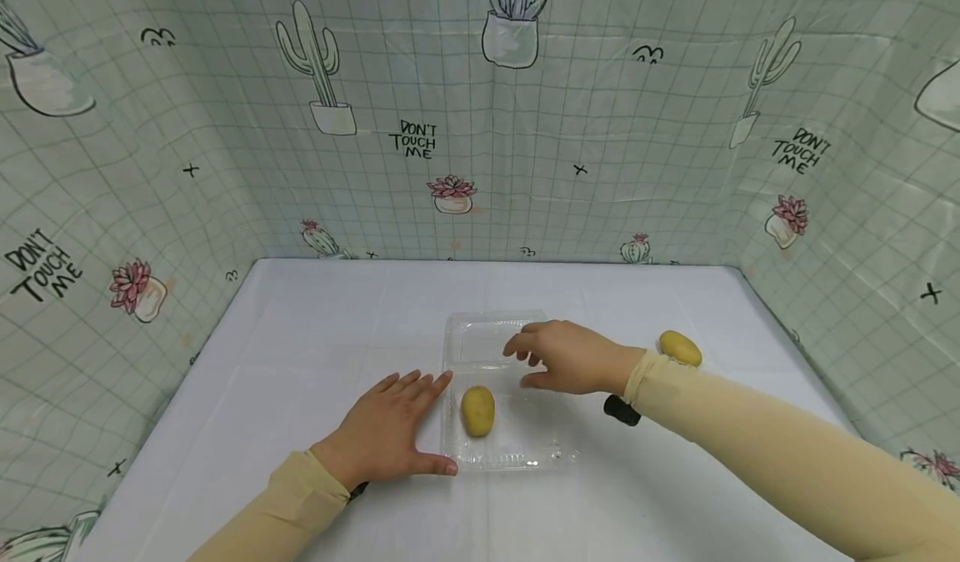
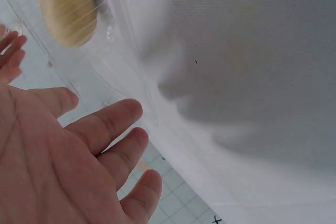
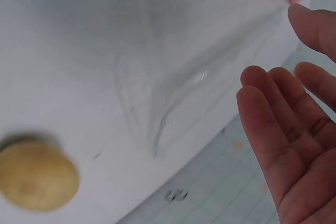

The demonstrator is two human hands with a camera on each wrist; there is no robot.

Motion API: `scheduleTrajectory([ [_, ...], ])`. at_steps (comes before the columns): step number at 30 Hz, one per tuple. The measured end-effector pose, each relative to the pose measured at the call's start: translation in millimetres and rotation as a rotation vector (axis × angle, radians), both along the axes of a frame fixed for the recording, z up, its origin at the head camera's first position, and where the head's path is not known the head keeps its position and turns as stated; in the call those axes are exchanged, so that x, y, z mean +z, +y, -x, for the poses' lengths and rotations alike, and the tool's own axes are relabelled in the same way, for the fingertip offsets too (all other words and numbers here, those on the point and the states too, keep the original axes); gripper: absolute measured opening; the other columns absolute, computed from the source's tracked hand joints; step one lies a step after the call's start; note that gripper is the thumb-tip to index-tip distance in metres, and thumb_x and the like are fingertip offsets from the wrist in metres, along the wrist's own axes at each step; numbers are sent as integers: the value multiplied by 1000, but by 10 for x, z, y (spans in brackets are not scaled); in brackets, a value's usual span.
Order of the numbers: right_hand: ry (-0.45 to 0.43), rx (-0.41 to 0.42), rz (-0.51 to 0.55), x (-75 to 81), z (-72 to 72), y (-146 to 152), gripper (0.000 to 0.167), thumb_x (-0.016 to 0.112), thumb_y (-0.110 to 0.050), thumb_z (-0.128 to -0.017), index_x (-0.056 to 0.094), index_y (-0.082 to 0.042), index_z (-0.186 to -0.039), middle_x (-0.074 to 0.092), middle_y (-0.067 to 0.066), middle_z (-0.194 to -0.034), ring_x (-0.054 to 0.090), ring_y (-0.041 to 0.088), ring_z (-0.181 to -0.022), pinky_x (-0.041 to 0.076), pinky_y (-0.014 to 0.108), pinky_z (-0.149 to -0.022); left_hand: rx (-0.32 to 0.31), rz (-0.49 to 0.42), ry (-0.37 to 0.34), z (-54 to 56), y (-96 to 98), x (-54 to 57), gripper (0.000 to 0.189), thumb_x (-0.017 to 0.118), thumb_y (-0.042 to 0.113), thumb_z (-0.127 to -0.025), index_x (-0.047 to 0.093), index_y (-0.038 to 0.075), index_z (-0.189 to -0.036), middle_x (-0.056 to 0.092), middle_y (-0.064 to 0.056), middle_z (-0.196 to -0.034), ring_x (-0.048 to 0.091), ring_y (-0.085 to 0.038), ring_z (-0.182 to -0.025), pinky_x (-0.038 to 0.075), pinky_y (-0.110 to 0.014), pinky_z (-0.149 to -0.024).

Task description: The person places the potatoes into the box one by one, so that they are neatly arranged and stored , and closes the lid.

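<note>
A clear plastic container (image 1: pixel 525 437) lies on the white table with one yellow potato (image 1: pixel 477 412) in its left part. My left hand (image 1: pixel 393 429) is spread flat at the container's left side, its index fingertip and thumb tip right at the edge. Over the container's back right part hovers my right hand (image 1: pixel 566 358), fingers loosely bent and nothing between them. The right wrist view shows its palm (image 3: pixel 310 177) bare. Beyond the right wrist, a second potato (image 1: pixel 680 348) rests on the table, its near side close to the sleeve.
A white cloth covers the table (image 1: pixel 337 312). Grid-patterned curtains (image 1: pixel 495 128) with cactus drawings stand at the back and both sides. A small black object (image 1: pixel 621 410) shows beneath the right wrist.
</note>
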State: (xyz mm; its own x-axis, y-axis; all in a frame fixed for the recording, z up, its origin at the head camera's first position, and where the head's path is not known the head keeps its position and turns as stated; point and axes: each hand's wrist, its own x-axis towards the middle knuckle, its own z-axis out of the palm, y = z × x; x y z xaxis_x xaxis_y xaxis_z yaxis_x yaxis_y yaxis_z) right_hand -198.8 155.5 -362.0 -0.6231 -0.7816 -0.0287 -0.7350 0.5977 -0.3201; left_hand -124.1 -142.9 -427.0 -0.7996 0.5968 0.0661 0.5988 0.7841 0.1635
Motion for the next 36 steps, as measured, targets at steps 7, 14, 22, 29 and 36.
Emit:
scheduleTrajectory([
  [7, 19, -143, 29, 144, 21, 580, 39, 78, -17, -87, 66, -11, -124, 64, -4, -105, 67, 15, -94, 55, 31, -80, -10, -4, 15, 5, 2, 12, 113, 53, 88, -73, 38, 11, -154, 53, -17, -143, 46, -36, -135, 32, -51, -112],
  [14, 24, -234, -7, 68, -22, 1107, 41, 77, -12, -87, 65, -8, -125, 66, 2, -113, 67, 18, -96, 56, 34, -79, -6, 1, 1, 8, 1, 16, 113, 54, 87, -74, 37, 11, -155, 52, -18, -143, 45, -36, -135, 31, -52, -113],
  [22, -46, -377, 0, -85, -168, 1552, 45, 79, -17, -86, 64, -9, -128, 64, 7, -119, 67, 15, -92, 56, 33, -76, -1, 0, -12, -7, -1, 32, 113, 53, 87, -74, 37, 11, -155, 51, -18, -144, 44, -36, -136, 31, -52, -113],
  [29, -52, -391, -3, -209, -247, 1677, 53, 83, -23, -83, 63, -8, -129, 63, -3, -106, 62, 6, -81, 53, 31, -74, -5, -8, 1, -6, -1, 26, 112, 54, 87, -74, 38, 11, -155, 52, -18, -144, 45, -36, -135, 31, -52, -112],
  [36, -2, -399, -41, -282, -276, 1709, 59, 86, -26, -79, 63, -9, -130, 62, -2, -103, 52, 8, -72, 49, 34, -71, -2, 1, -4, -7, -1, 23, 113, 51, 89, -74, 37, 12, -155, 52, -17, -144, 44, -36, -136, 31, -51, -113],
])
